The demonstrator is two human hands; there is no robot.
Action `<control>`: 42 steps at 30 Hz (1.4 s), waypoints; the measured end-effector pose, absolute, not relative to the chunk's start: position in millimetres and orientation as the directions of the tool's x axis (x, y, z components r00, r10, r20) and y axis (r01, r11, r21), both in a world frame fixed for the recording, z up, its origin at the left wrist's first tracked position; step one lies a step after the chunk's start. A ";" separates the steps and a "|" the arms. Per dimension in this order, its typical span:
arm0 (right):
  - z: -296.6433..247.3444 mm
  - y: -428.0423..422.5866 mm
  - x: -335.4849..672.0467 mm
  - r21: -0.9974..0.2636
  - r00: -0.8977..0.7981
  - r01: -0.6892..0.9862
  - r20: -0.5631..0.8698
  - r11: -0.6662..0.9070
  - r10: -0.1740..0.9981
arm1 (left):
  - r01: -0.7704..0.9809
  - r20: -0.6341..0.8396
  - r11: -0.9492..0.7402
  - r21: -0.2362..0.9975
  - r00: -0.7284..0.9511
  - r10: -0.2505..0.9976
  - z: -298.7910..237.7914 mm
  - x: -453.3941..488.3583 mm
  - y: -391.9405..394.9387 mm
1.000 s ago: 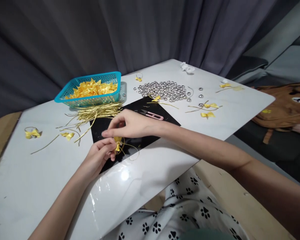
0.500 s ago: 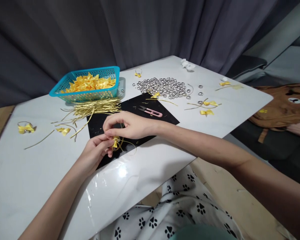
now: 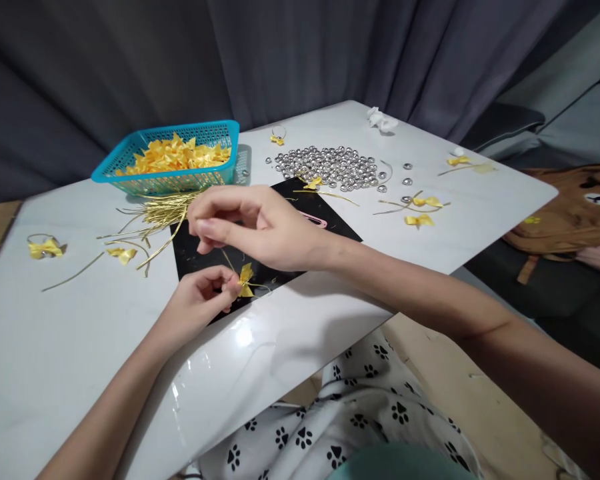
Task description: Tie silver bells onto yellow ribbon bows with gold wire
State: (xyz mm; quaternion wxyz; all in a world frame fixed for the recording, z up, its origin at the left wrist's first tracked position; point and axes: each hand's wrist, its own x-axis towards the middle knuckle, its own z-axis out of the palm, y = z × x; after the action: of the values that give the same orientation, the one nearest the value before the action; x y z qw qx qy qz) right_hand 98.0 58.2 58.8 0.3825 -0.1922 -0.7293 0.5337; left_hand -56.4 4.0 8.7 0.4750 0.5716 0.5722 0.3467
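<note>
My left hand [image 3: 203, 293] pinches a small yellow ribbon bow [image 3: 245, 279] over the near corner of a black mat [image 3: 200, 253]. A thin gold cord [image 3: 227, 259] runs up from the bow to my right hand [image 3: 250, 223], which hovers above the mat with thumb and fingertips pinched on the cord's end. Pink thread snips [image 3: 315, 219] lie on the mat, partly hidden behind my right hand.
A teal basket [image 3: 175, 179] of yellow bows stands at the back left, with a bundle of gold cords [image 3: 155, 213] before it. Several silver bells [image 3: 330, 167] are heaped behind the mat. Finished bows [image 3: 43, 247] and loose bows [image 3: 420, 210] lie scattered on the white table [image 3: 55, 347].
My right hand has lifted up and to the left, drawing the gold cord taut out of the bow. My left hand keeps its hold on the bow.
</note>
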 end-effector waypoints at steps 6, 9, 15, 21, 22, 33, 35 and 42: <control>71.6 58.9 107.7 -0.938 -0.629 -0.346 0.208 -0.030 0.749 | 0.363 -0.160 0.111 0.925 0.109 0.981 6.7 -57.8 5.2; 80.1 57.1 110.0 -0.900 -0.650 -0.368 0.067 -0.236 0.757 | 0.366 -0.155 0.103 0.925 0.116 0.981 6.2 -58.6 4.7; 101.0 48.2 109.4 -0.832 -0.661 -0.346 -0.112 -0.434 0.742 | 0.385 -0.146 0.086 0.919 0.130 0.981 4.5 -60.2 5.0; 116.6 34.2 105.5 -0.866 -0.615 -0.306 -0.136 -0.395 0.777 | 0.440 -0.131 0.061 0.896 0.131 0.983 3.0 -61.0 5.0; 118.0 31.9 104.6 -0.869 -0.601 -0.299 -0.150 -0.395 0.785 | 0.450 -0.125 0.055 0.891 0.128 0.984 3.1 -60.7 4.7; 136.3 28.4 100.7 -0.883 -0.605 -0.270 -0.156 -0.385 0.781 | 0.451 -0.121 0.048 0.891 0.134 0.984 1.8 -61.8 4.7; 140.4 30.3 103.8 -0.885 -0.592 -0.288 -0.136 -0.366 0.795 | 0.433 -0.140 0.066 0.899 0.141 0.980 0.9 -62.5 4.7; 151.3 28.2 115.3 -0.865 -0.534 -0.293 -0.206 -0.408 0.820 | 0.419 -0.150 0.072 0.905 0.156 0.976 -3.3 -64.2 5.0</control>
State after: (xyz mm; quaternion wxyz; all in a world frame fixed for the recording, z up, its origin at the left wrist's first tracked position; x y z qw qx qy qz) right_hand 115.3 28.2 151.3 0.3593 -0.3225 -0.4085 0.7746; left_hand -64.2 5.0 -3.3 0.4557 0.6088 0.5729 0.3060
